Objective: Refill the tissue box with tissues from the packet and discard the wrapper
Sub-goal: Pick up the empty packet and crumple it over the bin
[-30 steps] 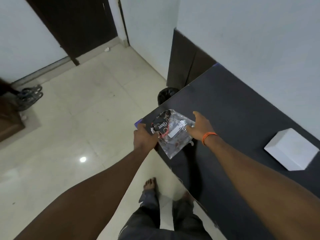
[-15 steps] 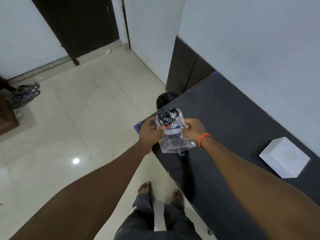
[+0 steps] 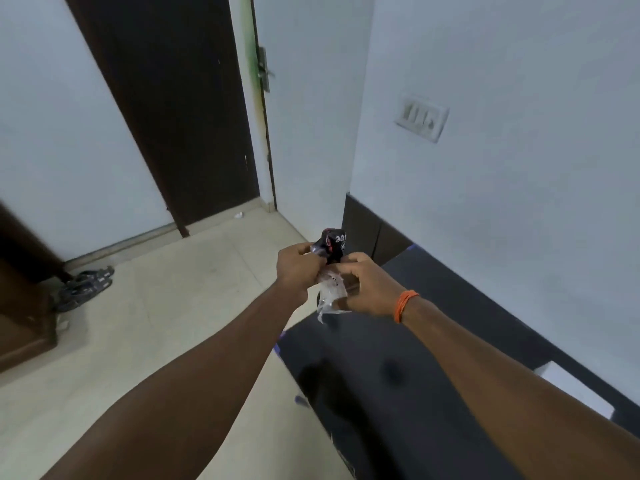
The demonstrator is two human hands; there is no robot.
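Note:
The clear plastic wrapper [image 3: 331, 268], with a black and red printed end, is bunched up between both hands, held in the air over the far end of the dark table [image 3: 433, 344]. My left hand [image 3: 298, 268] grips its left side and my right hand [image 3: 367, 289], with an orange band at the wrist, grips its right side. The white tissue box [image 3: 575, 389] sits on the table at the right, partly hidden by my right forearm.
A dark door [image 3: 166, 109] stands at the back left, with sandals [image 3: 86, 285] on the tiled floor near a brown cabinet [image 3: 20, 306]. A switch plate [image 3: 421, 117] is on the right wall. A dark panel [image 3: 363, 230] stands beyond the table end.
The wrapper went from spread open to crumpled between both hands, which came closer together. The view tilted up, and the black bin seen earlier beyond the table is now hidden behind my hands.

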